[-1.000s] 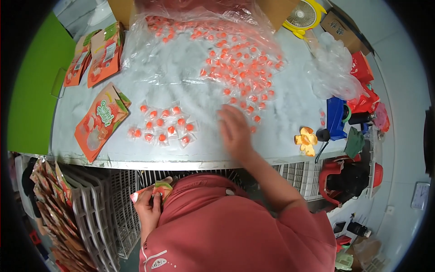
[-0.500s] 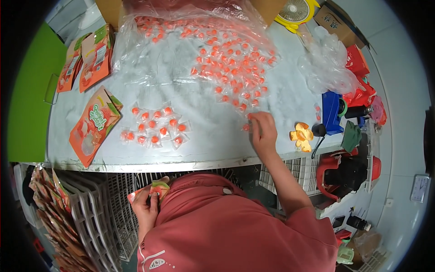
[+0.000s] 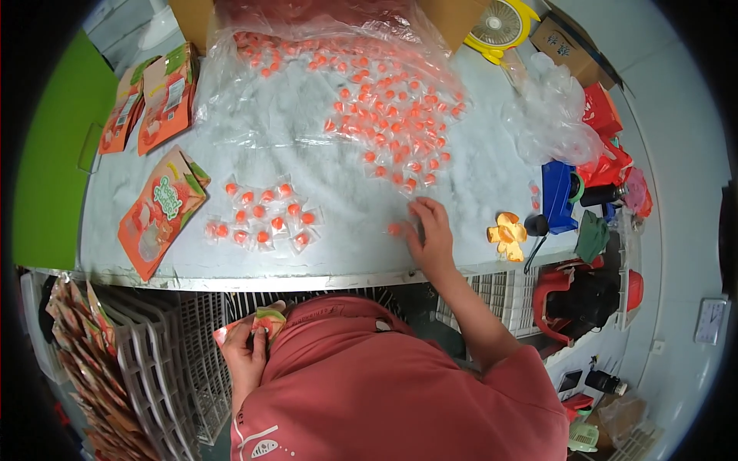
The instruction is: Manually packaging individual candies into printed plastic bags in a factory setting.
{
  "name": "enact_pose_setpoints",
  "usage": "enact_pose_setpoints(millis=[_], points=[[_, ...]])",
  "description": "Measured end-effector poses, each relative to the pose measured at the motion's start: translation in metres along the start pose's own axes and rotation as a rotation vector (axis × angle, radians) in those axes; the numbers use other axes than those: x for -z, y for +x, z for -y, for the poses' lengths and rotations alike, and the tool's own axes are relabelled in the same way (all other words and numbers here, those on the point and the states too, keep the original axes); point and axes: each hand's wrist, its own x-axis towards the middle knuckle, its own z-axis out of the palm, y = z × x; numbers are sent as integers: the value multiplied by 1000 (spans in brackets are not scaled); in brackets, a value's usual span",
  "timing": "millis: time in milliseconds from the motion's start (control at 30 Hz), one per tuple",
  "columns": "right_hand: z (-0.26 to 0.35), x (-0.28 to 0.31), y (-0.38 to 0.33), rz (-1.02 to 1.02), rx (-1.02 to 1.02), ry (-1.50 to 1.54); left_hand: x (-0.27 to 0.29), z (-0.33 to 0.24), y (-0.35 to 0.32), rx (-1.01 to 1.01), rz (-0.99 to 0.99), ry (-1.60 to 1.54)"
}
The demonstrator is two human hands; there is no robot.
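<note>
My left hand (image 3: 247, 352) is low at the table's front edge, closed on a small red and green pouch (image 3: 270, 316). My right hand (image 3: 433, 240) hovers at the table top with its fingers apart and nothing visibly gripped. Just left of its thumb lies a blurred, clear-wrapped orange-red candy (image 3: 394, 229). Beyond that hand spreads a big pile of the same wrapped candies (image 3: 396, 127), running back to a clear plastic bag (image 3: 231, 92). A smaller group of candies (image 3: 265, 211) lies left of the middle.
Printed pouches (image 3: 160, 211) lie at the table's left, with more stacked pouches (image 3: 165, 96) behind. To the right are orange peel (image 3: 507, 236), a blue holder (image 3: 559, 196), crumpled plastic bags (image 3: 557, 111) and a yellow fan (image 3: 496, 29). White racks (image 3: 154, 361) stand below left.
My right hand has shifted left and slightly nearer, away from the pile's tip. One candy has slid left with it and now lies apart. My left hand stays nearly still.
</note>
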Motion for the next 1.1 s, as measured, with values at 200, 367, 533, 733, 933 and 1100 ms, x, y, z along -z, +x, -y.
enact_pose_setpoints(millis=[200,367,533,733,933,1100], points=[[10,-6,8,1,90,136,3,1,-2,15,39,32],[-7,-15,47,10,145,-7,0,0,-2,-15,11,22],[-18,-20,38,110,145,-16,-1,-1,-5,3,-7,7],[2,-17,32,34,164,16,-1,-1,-3,3,-1,-6],[-2,-21,26,137,169,22,-3,1,2,10,7,-9],[13,-17,22,160,186,124,-1,-3,-4,2,0,29]])
